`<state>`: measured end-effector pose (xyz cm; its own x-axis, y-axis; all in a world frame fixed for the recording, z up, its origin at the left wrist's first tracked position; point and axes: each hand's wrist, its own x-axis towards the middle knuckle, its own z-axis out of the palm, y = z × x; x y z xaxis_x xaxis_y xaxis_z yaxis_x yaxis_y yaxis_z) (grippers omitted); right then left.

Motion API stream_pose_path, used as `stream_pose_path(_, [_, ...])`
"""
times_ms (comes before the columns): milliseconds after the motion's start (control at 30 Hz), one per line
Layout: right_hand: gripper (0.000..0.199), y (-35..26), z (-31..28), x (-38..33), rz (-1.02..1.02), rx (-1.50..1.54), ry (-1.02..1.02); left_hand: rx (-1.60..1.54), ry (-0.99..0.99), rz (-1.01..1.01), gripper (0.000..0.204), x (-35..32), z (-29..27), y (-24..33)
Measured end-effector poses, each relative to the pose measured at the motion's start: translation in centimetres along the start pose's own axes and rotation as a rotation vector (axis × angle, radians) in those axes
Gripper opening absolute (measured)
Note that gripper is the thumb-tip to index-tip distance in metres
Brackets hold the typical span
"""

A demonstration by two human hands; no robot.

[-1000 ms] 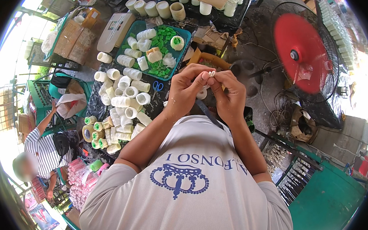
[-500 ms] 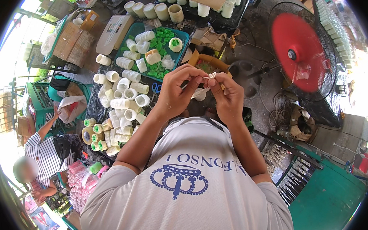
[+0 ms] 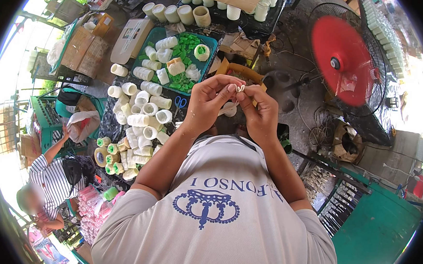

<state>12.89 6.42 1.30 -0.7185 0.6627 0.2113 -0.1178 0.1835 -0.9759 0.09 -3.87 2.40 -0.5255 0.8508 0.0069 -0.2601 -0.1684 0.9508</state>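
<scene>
In front of my chest, both hands meet at a thin white cord [image 3: 241, 88], bunched into small loops at the fingertips. The thumb and fingers of my left hand [image 3: 207, 102] pinch it from one side. From the other side the fingers of my right hand [image 3: 260, 114] are closed on it. A pale strand trails down between the palms, toward a small whitish round object [image 3: 229, 109] below, partly hidden by my left hand. Blue-handled scissors [image 3: 180, 101] lie on the dark table just left of my left hand.
Many whitish cylinders [image 3: 138, 120] crowd the table at left. Beyond them a teal tray [image 3: 154, 33] holds green chunks and more cylinders. A red fan [image 3: 341, 62] stands at right, near an open cardboard box [image 3: 244, 67]. At far left sits a person in stripes [image 3: 56, 173].
My fingertips have drawn closer together around the cord, and its loops have changed shape. My left hand has shifted slightly right, showing more of the scissors.
</scene>
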Motion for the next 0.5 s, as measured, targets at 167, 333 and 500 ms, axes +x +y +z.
stream_pose_path(167, [0.009, 0.3, 0.1, 0.2, -0.007, -0.04, 0.029, 0.052, -0.035, 0.053, 0.021, 0.5, -0.2, -0.2])
stream_pose_path(333, [0.013, 0.5, 0.0, 0.7, -0.043, -0.08, 0.082, 0.056, -0.008, 0.106, 0.026, 0.1, 0.6, -1.0])
stream_pose_path(500, [0.013, 1.1, -0.1, 1.0, -0.154, -0.235, 0.13, 0.326, 0.022, 0.227, 0.032, -0.3, 1.2, -1.7])
